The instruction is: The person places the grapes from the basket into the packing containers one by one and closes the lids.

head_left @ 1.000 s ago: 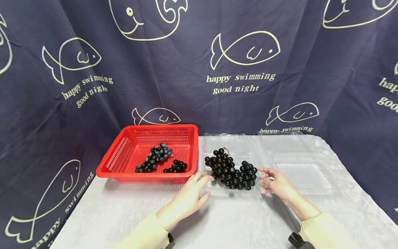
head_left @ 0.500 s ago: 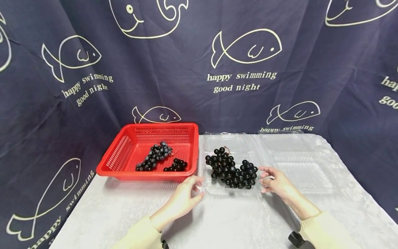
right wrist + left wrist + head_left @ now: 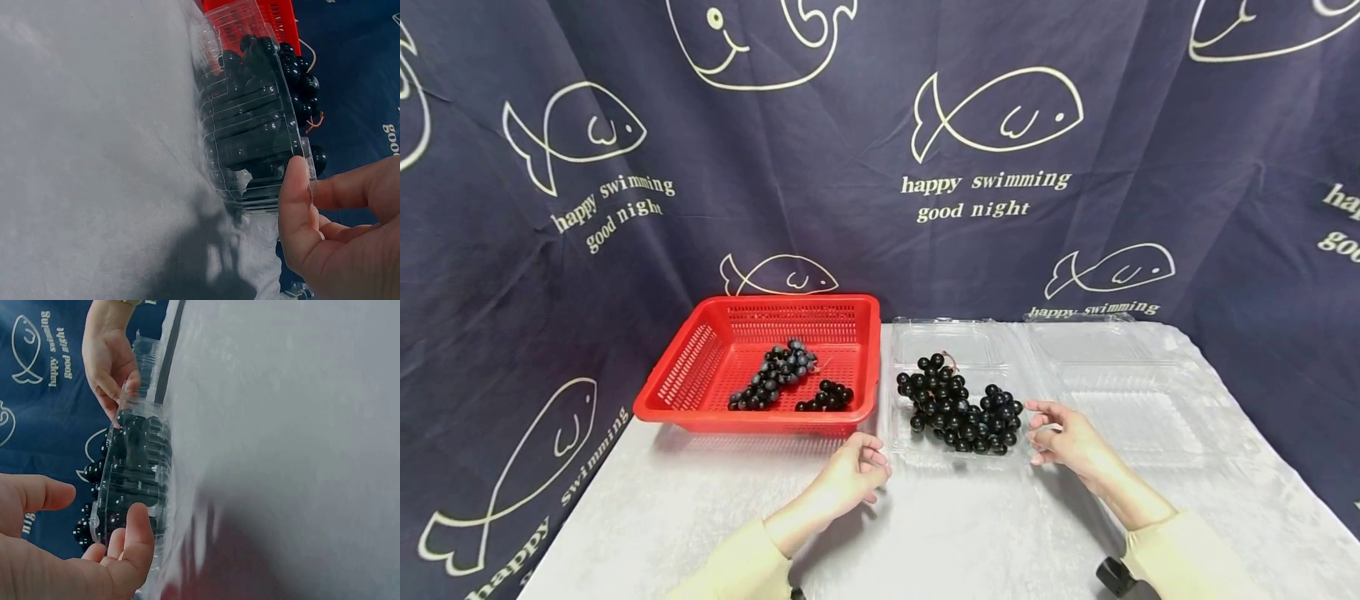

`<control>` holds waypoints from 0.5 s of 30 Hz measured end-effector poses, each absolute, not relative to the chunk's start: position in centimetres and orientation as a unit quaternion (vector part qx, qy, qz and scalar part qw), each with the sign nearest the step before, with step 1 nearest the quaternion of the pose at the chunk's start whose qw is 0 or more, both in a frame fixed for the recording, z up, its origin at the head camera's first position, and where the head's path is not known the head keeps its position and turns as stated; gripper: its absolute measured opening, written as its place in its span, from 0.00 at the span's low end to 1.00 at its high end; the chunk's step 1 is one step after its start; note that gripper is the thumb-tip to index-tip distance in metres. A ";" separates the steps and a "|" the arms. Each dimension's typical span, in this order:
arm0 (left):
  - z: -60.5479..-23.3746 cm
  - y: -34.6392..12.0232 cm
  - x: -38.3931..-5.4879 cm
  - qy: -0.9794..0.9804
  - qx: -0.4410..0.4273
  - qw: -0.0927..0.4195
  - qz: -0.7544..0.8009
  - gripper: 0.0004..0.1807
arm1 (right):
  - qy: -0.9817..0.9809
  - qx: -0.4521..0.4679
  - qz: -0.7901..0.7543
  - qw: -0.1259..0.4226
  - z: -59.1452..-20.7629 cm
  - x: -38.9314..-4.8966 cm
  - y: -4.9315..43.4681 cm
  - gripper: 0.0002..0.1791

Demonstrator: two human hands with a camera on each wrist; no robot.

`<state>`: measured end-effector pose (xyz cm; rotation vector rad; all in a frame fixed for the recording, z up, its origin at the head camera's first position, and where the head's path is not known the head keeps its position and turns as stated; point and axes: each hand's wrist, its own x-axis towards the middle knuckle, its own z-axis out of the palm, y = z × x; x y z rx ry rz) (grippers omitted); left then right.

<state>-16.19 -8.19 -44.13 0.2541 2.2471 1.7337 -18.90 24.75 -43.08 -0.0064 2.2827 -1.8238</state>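
Observation:
In the head view, a clear plastic clamshell box [image 3: 902, 442] lies with its lid folded back. Dark grapes [image 3: 958, 417] fill it and rise above its rim. My right hand [image 3: 1067, 442] pinches the box's right rim between thumb and fingers, as the right wrist view also shows at close range on the ribbed wall [image 3: 250, 119]. On the box's other side, my left hand [image 3: 838, 483] hovers just off the left front corner, its fingers loosely bent and holding nothing. The left wrist view shows a gap between its thumb and fingers [image 3: 139, 534], with the box beyond.
A red perforated basket [image 3: 752, 419] stands at the left with a large grey-black grape bunch [image 3: 771, 379] and a smaller black bunch [image 3: 827, 397] inside. A second clear box [image 3: 1135, 417] lies at the right with its lid back. A dark fish-print curtain [image 3: 850, 167] hangs behind the table.
My left hand has come away from the left side of the grapes and the box, drawing left and toward me. The right hand keeps its place at the box's right rim.

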 end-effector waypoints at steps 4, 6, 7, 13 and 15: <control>-44.4 -7.9 -16.3 0.742 0.049 0.167 0.647 0.28 | 0.778 -0.002 -0.618 0.110 -43.1 -18.8 24.7 0.33; -44.5 -7.7 -16.3 0.720 0.030 0.177 0.670 0.29 | 0.779 -0.002 -0.617 0.110 -43.1 -18.8 24.7 0.33; -44.5 -7.6 -16.3 0.710 0.022 0.181 0.680 0.30 | 0.781 -0.003 -0.615 0.110 -43.1 -18.9 24.7 0.33; -44.3 -7.0 -16.2 0.663 -0.012 0.189 0.724 0.33 | 0.794 -0.009 -0.597 0.112 -43.2 -19.1 24.8 0.32; -44.4 -6.8 -16.3 0.652 -0.020 0.191 0.733 0.33 | 0.800 -0.011 -0.590 0.112 -43.2 -19.1 24.8 0.32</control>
